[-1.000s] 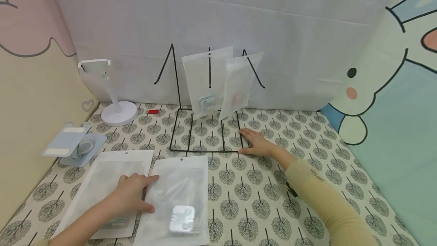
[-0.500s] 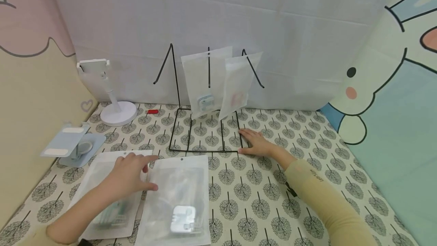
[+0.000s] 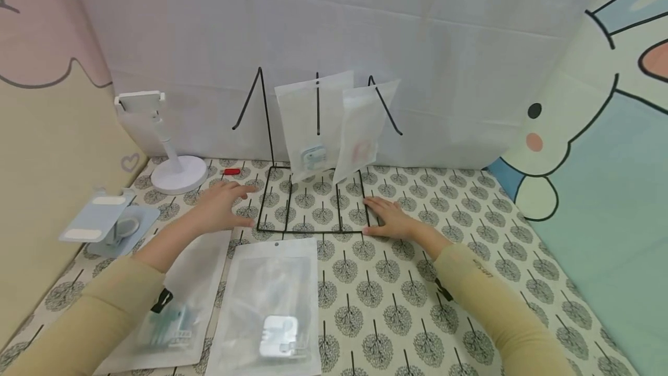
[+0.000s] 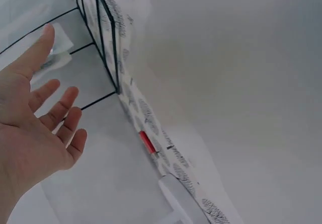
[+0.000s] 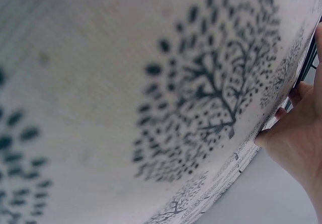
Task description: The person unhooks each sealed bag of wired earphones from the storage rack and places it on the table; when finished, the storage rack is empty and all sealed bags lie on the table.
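Note:
A black wire rack (image 3: 286,205) with upright hooks stands at the back centre. Two frosted pouches (image 3: 316,126) hang from it, each with a small item inside. My left hand (image 3: 221,208) hovers just left of the rack's base, thumb and fingers spread and holding nothing; in the left wrist view the same hand (image 4: 40,118) shows its palm. On the other side, my right hand (image 3: 390,219) rests on the cloth with its fingertips against the base's right bar. Two more pouches lie in front: one with a white charger (image 3: 279,335), the other pouch (image 3: 203,283) partly under my left forearm.
A white phone stand (image 3: 180,174) is at the back left, with a pale blue folding stand (image 3: 112,225) nearer. A small red object (image 3: 231,172) lies between the phone stand and the rack. Tree-patterned cloth (image 3: 417,329) covers the table; a white curtain hangs behind.
My left hand has lifted from over the flat pouches and moved forward to the rack's left side. The right hand stays at the rack's right side.

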Tool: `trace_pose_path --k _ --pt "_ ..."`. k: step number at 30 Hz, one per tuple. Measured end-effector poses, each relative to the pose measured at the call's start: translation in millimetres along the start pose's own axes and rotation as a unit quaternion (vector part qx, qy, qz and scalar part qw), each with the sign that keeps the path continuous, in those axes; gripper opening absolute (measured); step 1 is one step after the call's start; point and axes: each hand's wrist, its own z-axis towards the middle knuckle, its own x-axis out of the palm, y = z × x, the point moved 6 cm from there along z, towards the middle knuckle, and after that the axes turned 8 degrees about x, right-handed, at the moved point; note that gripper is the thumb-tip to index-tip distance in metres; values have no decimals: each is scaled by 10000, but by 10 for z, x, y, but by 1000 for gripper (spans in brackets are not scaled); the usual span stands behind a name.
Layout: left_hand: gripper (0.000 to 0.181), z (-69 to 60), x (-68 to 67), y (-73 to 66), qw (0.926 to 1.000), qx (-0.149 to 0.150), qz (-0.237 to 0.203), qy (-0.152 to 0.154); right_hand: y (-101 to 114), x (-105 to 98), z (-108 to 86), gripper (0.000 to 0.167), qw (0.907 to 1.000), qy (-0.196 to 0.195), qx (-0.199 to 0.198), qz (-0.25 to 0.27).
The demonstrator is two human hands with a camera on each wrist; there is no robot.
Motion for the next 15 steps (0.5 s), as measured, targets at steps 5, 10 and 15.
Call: trace_pose_path --k 5,10,15 --pt "84 173 203 175 9988 33 -278 399 9 -4 -4 89 10000 24 26 22" --pt "88 246 338 305 9969 218 -376 662 8 -10 -6 90 10000 13 42 34" --pt "92 245 452 391 9927 294 -707 928 4 2 -9 90 10000 34 39 51"
